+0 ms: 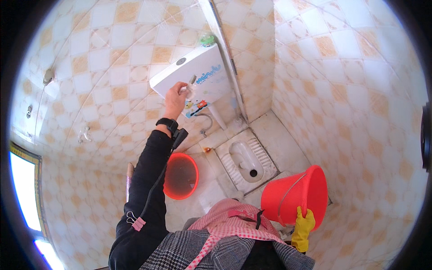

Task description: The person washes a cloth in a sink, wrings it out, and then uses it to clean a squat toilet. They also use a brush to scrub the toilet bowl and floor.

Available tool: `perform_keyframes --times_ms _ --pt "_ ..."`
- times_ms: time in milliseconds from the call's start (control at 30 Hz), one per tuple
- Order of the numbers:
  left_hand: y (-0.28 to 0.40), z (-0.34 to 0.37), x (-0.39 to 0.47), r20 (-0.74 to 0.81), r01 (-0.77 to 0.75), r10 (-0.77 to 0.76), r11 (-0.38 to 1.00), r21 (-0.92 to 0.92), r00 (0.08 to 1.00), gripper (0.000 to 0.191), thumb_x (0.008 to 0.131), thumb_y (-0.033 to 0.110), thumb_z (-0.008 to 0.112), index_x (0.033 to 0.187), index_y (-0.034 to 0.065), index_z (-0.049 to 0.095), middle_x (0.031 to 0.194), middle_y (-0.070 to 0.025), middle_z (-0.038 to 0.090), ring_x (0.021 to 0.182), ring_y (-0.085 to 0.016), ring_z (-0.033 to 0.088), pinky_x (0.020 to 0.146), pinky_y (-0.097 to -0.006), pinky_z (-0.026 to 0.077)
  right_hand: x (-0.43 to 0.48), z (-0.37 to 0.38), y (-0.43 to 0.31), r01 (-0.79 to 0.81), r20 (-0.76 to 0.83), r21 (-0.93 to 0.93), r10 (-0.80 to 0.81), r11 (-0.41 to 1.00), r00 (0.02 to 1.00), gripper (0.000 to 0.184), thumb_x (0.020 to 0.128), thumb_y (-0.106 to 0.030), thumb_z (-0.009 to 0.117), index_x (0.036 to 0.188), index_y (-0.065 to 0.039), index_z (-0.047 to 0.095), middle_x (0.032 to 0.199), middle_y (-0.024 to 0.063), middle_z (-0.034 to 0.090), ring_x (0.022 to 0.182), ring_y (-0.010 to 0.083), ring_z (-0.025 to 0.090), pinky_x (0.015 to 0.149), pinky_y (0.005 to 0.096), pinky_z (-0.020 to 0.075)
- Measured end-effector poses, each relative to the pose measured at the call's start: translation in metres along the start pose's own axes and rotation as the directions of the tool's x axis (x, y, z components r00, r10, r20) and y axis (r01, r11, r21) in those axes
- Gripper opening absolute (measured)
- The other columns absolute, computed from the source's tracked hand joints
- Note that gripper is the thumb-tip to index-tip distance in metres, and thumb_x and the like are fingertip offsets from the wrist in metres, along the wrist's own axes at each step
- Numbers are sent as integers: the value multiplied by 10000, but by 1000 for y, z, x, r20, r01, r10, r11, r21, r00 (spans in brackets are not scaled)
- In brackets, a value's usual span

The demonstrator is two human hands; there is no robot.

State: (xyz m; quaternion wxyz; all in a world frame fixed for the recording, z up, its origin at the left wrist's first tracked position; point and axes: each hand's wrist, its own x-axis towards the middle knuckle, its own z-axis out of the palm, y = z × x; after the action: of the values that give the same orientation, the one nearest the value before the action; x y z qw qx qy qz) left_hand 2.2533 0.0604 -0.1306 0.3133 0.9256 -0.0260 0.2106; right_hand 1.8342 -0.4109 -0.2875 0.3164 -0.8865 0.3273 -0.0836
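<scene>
My bare left hand [177, 97] is raised in front of the white cistern [175, 75]. Its fingers pinch the pale handle of a small brush [192, 80], whose bristle end points up and right against the cistern's face. On my right hand [302, 227] is a yellow rubber glove, with which I grip the rim of a red plastic bucket [285, 196]. The bucket is tilted with its mouth to the right, and its inside is only partly visible. A second red bucket [181, 176] with dark liquid stands on the floor to the left.
A squat toilet [247, 158] is set into the tiled floor between the buckets. A green container [207, 40] sits on the cistern's top. A hose [210, 122] and a white pipe [218, 118] run below it. Tiled walls close in at left and right.
</scene>
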Motion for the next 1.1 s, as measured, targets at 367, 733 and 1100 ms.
perform_keyframes --times_ms 367,733,1100 --pt "-105 -60 119 -112 -177 217 940 290 970 185 800 63 628 940 115 737 848 -140 634 864 -352 625 767 -430 506 -5 41 -51 -161 -49 15 162 987 986 341 842 -305 763 865 17 653 709 129 643 622 212 578 606 357 474" --pt "-130 31 223 40 -356 358 895 270 933 155 799 98 671 953 95 677 869 -134 649 865 -354 637 752 -431 519 -20 91 -137 -306 -75 185 324 934 943 325 849 -235 766 737 8 582 627 34 543 574 133 464 518 328 407" --pt "-148 38 238 142 -499 479 813 299 866 103 795 88 636 865 97 711 898 -113 638 937 -334 610 783 -424 506 -22 108 -182 -319 18 294 328 901 944 238 871 -190 751 803 -2 624 631 -23 521 577 83 462 513 274 395"
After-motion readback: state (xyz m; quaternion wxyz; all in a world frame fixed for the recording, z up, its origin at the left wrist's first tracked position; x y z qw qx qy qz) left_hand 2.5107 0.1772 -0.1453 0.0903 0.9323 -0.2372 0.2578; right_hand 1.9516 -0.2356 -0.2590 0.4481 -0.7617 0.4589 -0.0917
